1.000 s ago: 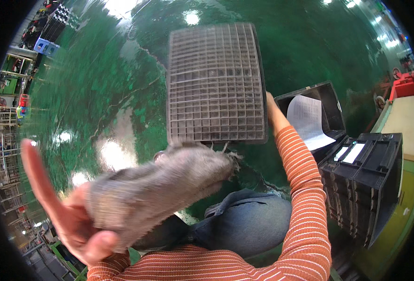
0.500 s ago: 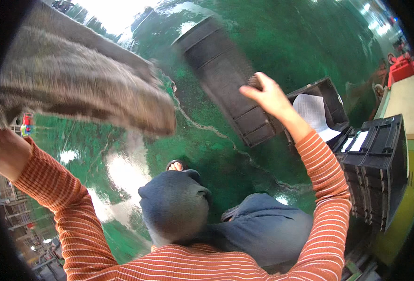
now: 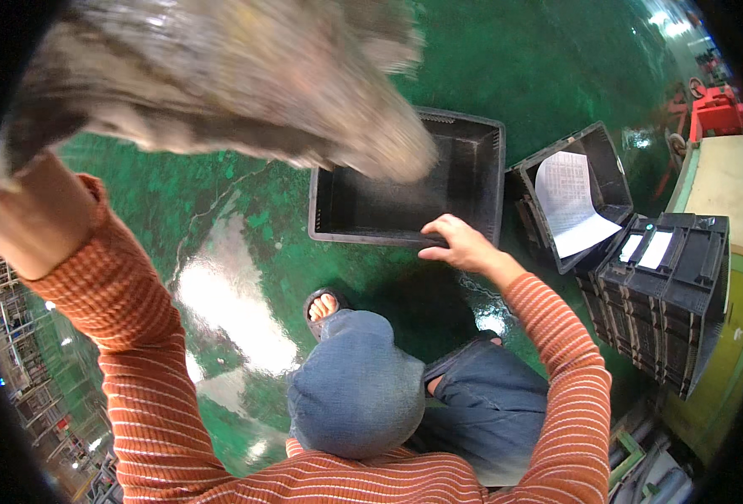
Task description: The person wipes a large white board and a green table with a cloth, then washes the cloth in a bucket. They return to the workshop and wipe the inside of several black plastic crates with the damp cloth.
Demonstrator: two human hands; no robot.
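My left hand (image 3: 27,214) is raised at the far left; a large, dirty grey-brown cloth-like piece (image 3: 220,76), smeared by motion, hides its fingers and appears held by it. The piece stretches right, over the far left part of a black plastic crate (image 3: 405,238). This crate rests on the floor, its open top facing up and its visible inside bare. My right hand (image 3: 464,248) is at the crate's near rim, thumb on the outer side and fingers over the edge, seemingly gripping it.
Right of the crate, a tilted black crate (image 3: 615,172) holds a printed paper sheet (image 3: 569,202). More black crates (image 3: 661,277) are stacked beside it, next to a yellow-green surface (image 3: 729,181) and red equipment (image 3: 716,113). My bent knees and sandalled foot (image 3: 325,307) are below, on green floor.
The black crate has turned from its tilted position to lie with its opening upward. My right hand has come down and nearer. The cloth-like piece has swung right, over the crate.
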